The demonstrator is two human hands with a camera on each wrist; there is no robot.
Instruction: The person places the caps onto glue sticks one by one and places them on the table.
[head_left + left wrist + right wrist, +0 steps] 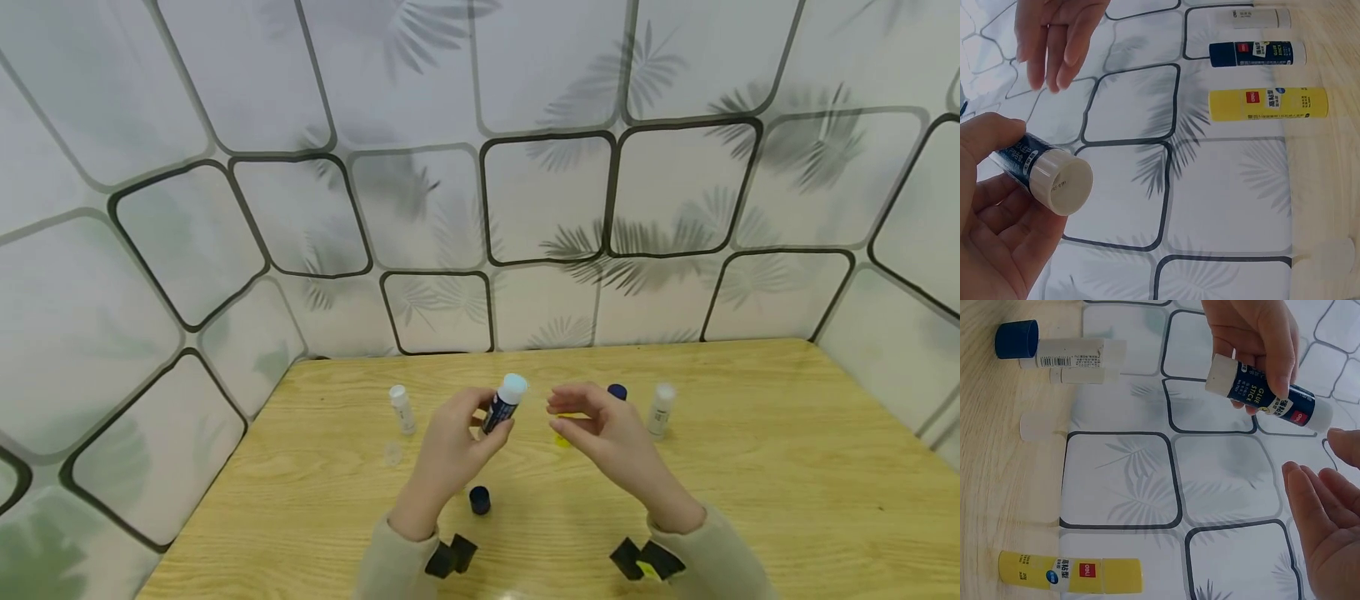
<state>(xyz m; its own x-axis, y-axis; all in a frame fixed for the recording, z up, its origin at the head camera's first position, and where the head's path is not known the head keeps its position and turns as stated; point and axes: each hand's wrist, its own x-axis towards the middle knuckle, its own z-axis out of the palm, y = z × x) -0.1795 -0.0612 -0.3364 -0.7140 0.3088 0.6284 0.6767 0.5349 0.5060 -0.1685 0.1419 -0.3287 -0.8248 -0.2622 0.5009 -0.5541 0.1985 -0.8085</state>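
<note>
My left hand [452,433] grips a dark blue glue stick [1266,394] between thumb and fingers, tilted, with its cap off. The white end [513,386] points up and toward the right hand. My right hand [611,429] is held a short way to the right, fingers slightly bent and thumb apart, with nothing in it. In the right wrist view its thumb and fingertips are close to the glue stick's white end. A dark blue cap [480,500] stands on the table below the left hand.
On the wooden table [787,467], a yellow glue stick [1268,104], a capped blue glue stick [1257,54] and a white glue stick [661,411] stand on the right. Another white tube [402,408] and a small whitish cap [393,453] are at left. A patterned wall [547,200] rises behind.
</note>
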